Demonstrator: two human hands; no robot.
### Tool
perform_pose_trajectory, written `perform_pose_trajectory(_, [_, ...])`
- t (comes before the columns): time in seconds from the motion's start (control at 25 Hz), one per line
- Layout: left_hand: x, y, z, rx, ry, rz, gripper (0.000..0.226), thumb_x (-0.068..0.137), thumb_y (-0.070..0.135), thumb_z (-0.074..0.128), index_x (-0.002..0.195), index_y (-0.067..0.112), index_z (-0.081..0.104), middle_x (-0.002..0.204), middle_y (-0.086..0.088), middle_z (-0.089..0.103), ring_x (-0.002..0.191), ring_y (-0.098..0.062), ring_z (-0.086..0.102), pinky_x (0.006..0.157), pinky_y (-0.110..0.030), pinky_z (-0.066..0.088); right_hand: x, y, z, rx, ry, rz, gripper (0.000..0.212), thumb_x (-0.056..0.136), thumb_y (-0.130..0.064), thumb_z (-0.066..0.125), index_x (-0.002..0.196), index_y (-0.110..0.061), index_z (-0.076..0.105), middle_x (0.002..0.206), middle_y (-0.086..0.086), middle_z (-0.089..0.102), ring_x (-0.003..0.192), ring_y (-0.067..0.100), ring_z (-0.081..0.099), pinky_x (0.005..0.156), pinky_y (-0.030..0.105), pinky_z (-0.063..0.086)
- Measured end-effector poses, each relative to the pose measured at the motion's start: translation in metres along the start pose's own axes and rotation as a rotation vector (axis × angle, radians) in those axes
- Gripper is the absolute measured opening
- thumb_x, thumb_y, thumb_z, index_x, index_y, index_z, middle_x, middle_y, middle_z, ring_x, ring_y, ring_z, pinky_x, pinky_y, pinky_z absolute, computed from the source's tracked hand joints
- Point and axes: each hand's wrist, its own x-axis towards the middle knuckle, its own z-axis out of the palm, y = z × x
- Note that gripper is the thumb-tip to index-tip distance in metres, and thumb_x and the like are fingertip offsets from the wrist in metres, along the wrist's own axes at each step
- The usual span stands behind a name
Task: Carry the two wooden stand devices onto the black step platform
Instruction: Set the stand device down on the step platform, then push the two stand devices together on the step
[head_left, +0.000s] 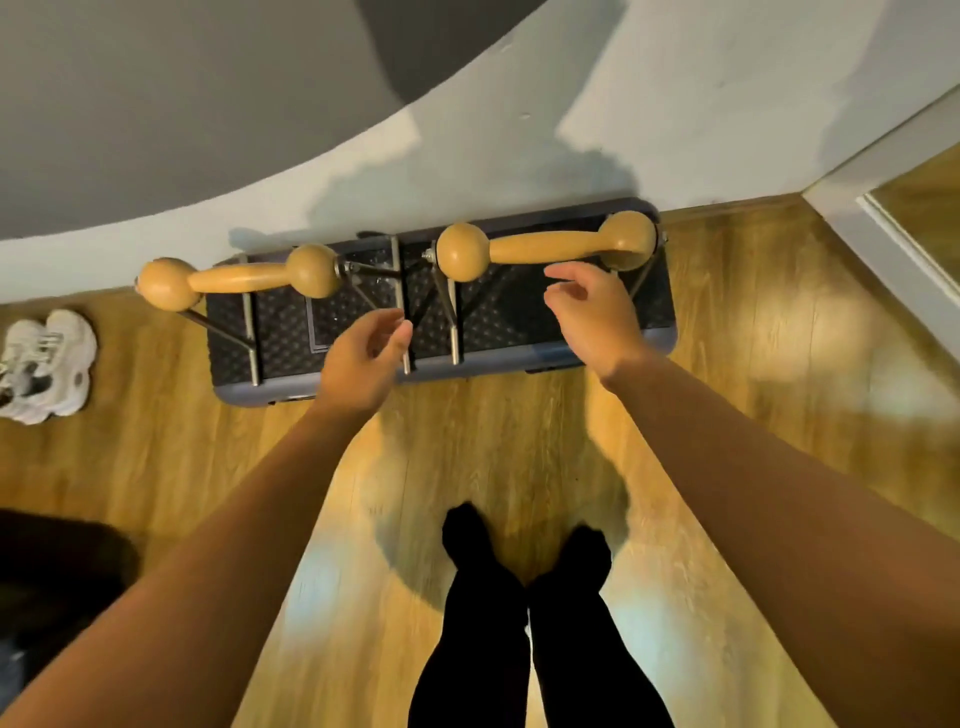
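Two wooden stand devices stand side by side on the black step platform (519, 322) against the wall. Each has a dumbbell-shaped wooden bar on metal legs. The left wooden stand device (236, 278) overhangs the platform's left end. The right wooden stand device (545, 248) sits over the platform's right half. My left hand (363, 358) hovers in front of the middle of the platform, fingers apart, holding nothing. My right hand (592, 312) hovers just below the right device's bar, fingers curled loosely and empty.
A pair of white sneakers (44, 364) lies on the wooden floor to the left of the platform. A white door frame (893, 218) runs along the right. My two legs in black (519, 613) stand on the floor behind the platform. A dark object (57, 577) sits at the lower left.
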Motion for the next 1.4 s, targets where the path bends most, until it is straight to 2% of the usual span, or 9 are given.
perform_pose_trajectory(0.12, [-0.015,0.025,-0.049,0.129,0.051,0.109,0.039,0.101,0.04,0.06,0.131,0.016,0.066,0.113,0.004,0.07,0.103,-0.009,0.065,0.089,-0.026,0.053,-0.035,-0.038,-0.008,-0.063,-0.02,-0.174,0.044,0.1,-0.022,0.065,0.143,-0.025,0.058,0.137,-0.004,0.063,0.125,0.009,0.057,0.104,0.029,0.046])
perform_pose_trajectory(0.2, [-0.02,0.031,-0.075,0.241,0.085,0.208,0.038,0.098,0.042,0.064,0.129,0.019,0.067,0.114,0.003,0.072,0.103,-0.01,0.066,0.087,-0.026,0.053,-0.051,-0.053,-0.004,-0.118,-0.05,-0.26,0.048,0.1,-0.021,0.066,0.146,-0.028,0.055,0.14,-0.012,0.056,0.129,0.003,0.048,0.104,0.023,0.038])
perform_pose_trajectory(0.24, [-0.02,0.028,-0.086,0.308,0.102,0.26,0.039,0.096,0.043,0.067,0.128,0.021,0.067,0.117,0.001,0.073,0.104,-0.013,0.067,0.089,-0.033,0.055,-0.055,-0.056,0.0,-0.163,-0.059,-0.303,0.049,0.1,-0.019,0.066,0.147,-0.027,0.054,0.142,-0.012,0.055,0.13,0.002,0.045,0.105,0.022,0.035])
perform_pose_trajectory(0.32, [-0.017,0.017,-0.109,0.399,0.121,0.285,0.043,0.092,0.045,0.07,0.129,0.024,0.065,0.121,-0.001,0.073,0.108,-0.023,0.068,0.093,-0.051,0.055,-0.057,-0.061,0.009,-0.247,-0.079,-0.361,0.054,0.1,-0.015,0.065,0.151,-0.026,0.051,0.15,-0.009,0.054,0.138,0.007,0.044,0.112,0.027,0.036])
perform_pose_trajectory(0.4, [-0.015,0.004,-0.127,0.422,0.118,0.266,0.049,0.09,0.049,0.071,0.131,0.025,0.063,0.124,-0.002,0.071,0.112,-0.027,0.067,0.094,-0.058,0.054,-0.048,-0.065,0.013,-0.317,-0.088,-0.39,0.057,0.1,-0.013,0.066,0.153,-0.026,0.049,0.154,-0.005,0.053,0.144,0.015,0.044,0.119,0.037,0.037])
perform_pose_trajectory(0.72, [0.047,-0.048,-0.186,0.616,-0.034,0.123,0.076,0.084,0.048,0.079,0.15,0.029,0.045,0.154,-0.007,0.048,0.139,-0.037,0.044,0.111,-0.059,0.041,0.016,-0.076,0.045,-0.564,-0.083,-0.219,0.07,0.092,-0.013,0.072,0.156,-0.022,0.044,0.156,0.008,0.049,0.14,0.029,0.047,0.108,0.041,0.042])
perform_pose_trajectory(0.92, [0.098,-0.068,-0.186,0.761,-0.095,0.117,0.085,0.085,0.045,0.079,0.156,0.029,0.036,0.16,-0.006,0.04,0.147,-0.036,0.034,0.119,-0.054,0.029,0.072,-0.058,0.055,-0.889,-0.003,-0.217,0.082,0.08,-0.015,0.087,0.152,-0.012,0.049,0.144,0.02,0.061,0.133,0.046,0.054,0.108,0.059,0.048])
perform_pose_trajectory(1.2, [0.146,-0.095,-0.165,0.903,-0.238,0.072,0.083,0.082,0.051,0.079,0.152,0.031,0.038,0.153,-0.006,0.046,0.142,-0.037,0.039,0.121,-0.061,0.021,0.117,-0.037,0.063,-1.125,-0.13,-0.211,0.088,0.075,-0.033,0.091,0.151,-0.025,0.048,0.143,0.015,0.061,0.136,0.043,0.05,0.112,0.063,0.04])
perform_pose_trajectory(1.4, [0.181,-0.104,-0.152,0.91,-0.337,0.009,0.08,0.079,0.057,0.078,0.148,0.035,0.044,0.137,-0.006,0.06,0.13,-0.039,0.052,0.115,-0.07,0.025,0.135,-0.035,0.072,-1.197,-0.146,-0.119,0.084,0.082,-0.037,0.085,0.154,-0.034,0.042,0.149,0.009,0.052,0.148,0.039,0.034,0.121,0.07,0.018])
